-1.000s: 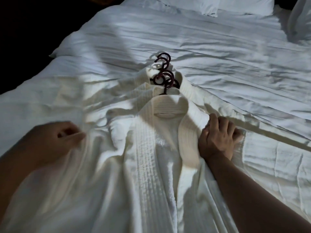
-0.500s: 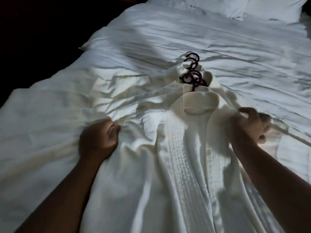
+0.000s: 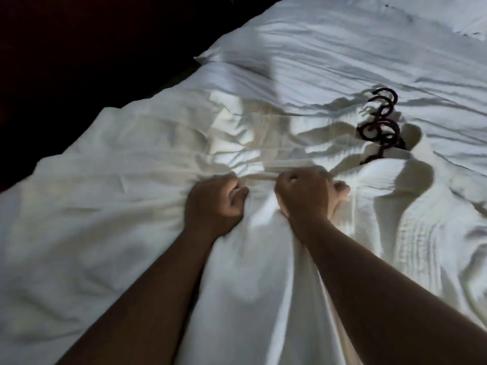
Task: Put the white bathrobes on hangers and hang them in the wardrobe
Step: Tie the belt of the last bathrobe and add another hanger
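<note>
A white waffle-weave bathrobe [image 3: 411, 233] lies spread on the bed, its collar towards the far right. Several dark red-brown hanger hooks [image 3: 380, 122] stick out at the collar; the hanger bodies are hidden under the cloth. My left hand [image 3: 214, 206] grips a bunch of the robe's left side, fingers curled into the fabric. My right hand [image 3: 305, 196] is fisted close beside it, also gripping the robe's cloth. The two hands sit about a hand's width apart, left of the collar.
The bed [image 3: 342, 48] is covered in a rumpled white duvet that runs off to the upper right. A pillow corner [image 3: 471, 25] shows at the top right. Beyond the bed's left edge [image 3: 118, 106] everything is dark.
My right hand has left the robe's right side and come over to the left, beside my left hand. The view has swung left, so the hooks now sit at the right.
</note>
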Demonstrator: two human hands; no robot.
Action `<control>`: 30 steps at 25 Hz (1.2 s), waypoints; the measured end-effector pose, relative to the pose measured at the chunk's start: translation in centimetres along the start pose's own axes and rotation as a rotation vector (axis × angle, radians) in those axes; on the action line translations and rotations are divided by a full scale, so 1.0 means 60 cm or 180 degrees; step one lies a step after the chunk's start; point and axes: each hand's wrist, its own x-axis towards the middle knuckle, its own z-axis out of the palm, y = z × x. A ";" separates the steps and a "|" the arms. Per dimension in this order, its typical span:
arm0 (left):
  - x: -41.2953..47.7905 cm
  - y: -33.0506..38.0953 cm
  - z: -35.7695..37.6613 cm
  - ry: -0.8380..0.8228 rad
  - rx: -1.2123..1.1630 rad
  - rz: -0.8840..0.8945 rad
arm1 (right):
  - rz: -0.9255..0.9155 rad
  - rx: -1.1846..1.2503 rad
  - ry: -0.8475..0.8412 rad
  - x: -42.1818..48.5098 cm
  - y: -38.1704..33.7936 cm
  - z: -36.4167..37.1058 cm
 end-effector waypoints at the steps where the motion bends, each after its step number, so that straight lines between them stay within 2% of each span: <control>1: -0.001 0.002 -0.004 0.0000 -0.0021 -0.0019 | -0.0093 -0.0064 0.0073 -0.008 -0.003 0.009; 3: -0.002 0.011 -0.020 -0.0033 -0.0083 -0.0143 | -0.0259 -0.0170 0.0085 -0.020 0.003 0.026; 5: 0.001 0.027 -0.063 -0.0422 -0.0177 -0.0489 | -0.0338 -0.0145 0.0171 -0.018 0.015 0.035; 9: -0.016 -0.044 -0.221 -0.2341 -0.0154 -0.0993 | -0.0383 0.0018 0.0453 -0.020 0.015 0.042; 10: -0.030 -0.083 -0.261 -0.2712 0.0024 -0.1044 | -0.0378 0.0036 0.0477 -0.021 0.014 0.043; 11: -0.044 -0.125 -0.296 -0.2836 0.0185 -0.1134 | -0.0378 0.0039 0.0491 -0.022 0.011 0.044; 12: -0.057 -0.168 -0.321 -0.2719 0.0272 -0.1331 | -0.0384 0.0027 0.0496 -0.021 0.010 0.045; 14: -0.067 -0.242 -0.342 -0.2036 0.0112 -0.1868 | -0.0380 -0.0045 0.0480 -0.020 0.011 0.044; 16: -0.076 -0.275 -0.335 -0.1098 -0.0052 -0.2170 | -0.0367 -0.0125 0.0507 -0.020 0.010 0.043; 18: -0.104 -0.275 -0.321 0.0065 0.0281 -0.2347 | -0.0370 -0.0147 0.0521 -0.021 0.007 0.043; 20: -0.157 -0.264 -0.314 0.0830 0.0344 -0.2979 | -0.0368 -0.0133 0.0500 -0.023 0.004 0.041; 21: -0.186 -0.258 -0.310 0.0883 0.0050 -0.3451 | -0.0357 -0.0172 0.0486 -0.022 0.005 0.038; 23: -0.234 -0.255 -0.305 0.0510 -0.0594 -0.4088 | -0.0447 -0.0306 0.0247 -0.022 0.012 0.038; 25: -0.258 -0.257 -0.309 0.0299 -0.0990 -0.4201 | -0.0522 -0.0484 0.0139 -0.029 0.009 0.029; 27: -0.259 -0.259 -0.326 0.0329 -0.1435 -0.4171 | -0.0303 -0.0494 0.0228 -0.027 -0.001 0.030; 30: -0.250 -0.261 -0.352 0.0484 -0.1317 -0.3971 | -0.0345 -0.0575 -0.0075 -0.019 0.025 0.061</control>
